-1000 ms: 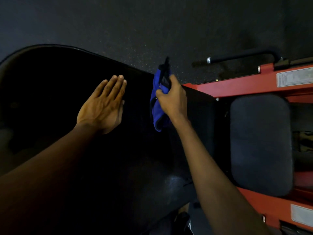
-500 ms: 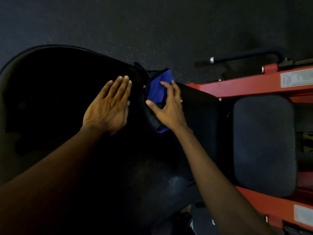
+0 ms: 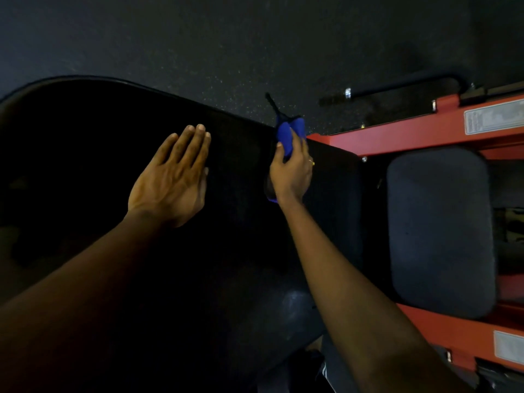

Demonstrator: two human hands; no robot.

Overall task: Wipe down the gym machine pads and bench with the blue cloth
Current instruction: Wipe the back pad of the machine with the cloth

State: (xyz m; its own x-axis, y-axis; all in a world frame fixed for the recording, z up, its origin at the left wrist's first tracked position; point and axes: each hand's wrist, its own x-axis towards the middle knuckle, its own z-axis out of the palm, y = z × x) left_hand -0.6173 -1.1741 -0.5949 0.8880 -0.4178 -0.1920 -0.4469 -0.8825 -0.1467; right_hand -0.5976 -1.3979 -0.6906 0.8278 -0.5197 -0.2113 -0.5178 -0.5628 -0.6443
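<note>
1. Two hands work a large black bench pad (image 3: 113, 171): left hand (image 3: 173, 180) flat, fingers spread
2. Right hand (image 3: 292, 171) grips the bunched blue cloth (image 3: 289, 133) at the pad's far edge
3. Unwiped pad probably lies leftward along its long axis; the cloth hand is nearer the grey seat pad (image 3: 439, 231)

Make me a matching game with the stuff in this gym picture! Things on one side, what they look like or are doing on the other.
Things:
1. left hand
2. right hand
3. machine frame
4. small pad

States:
A. red
B. grips the blue cloth
C. grey, far right
D. flat on the big black pad

Pairs: 1-D, 2-B, 3-A, 4-C
</note>
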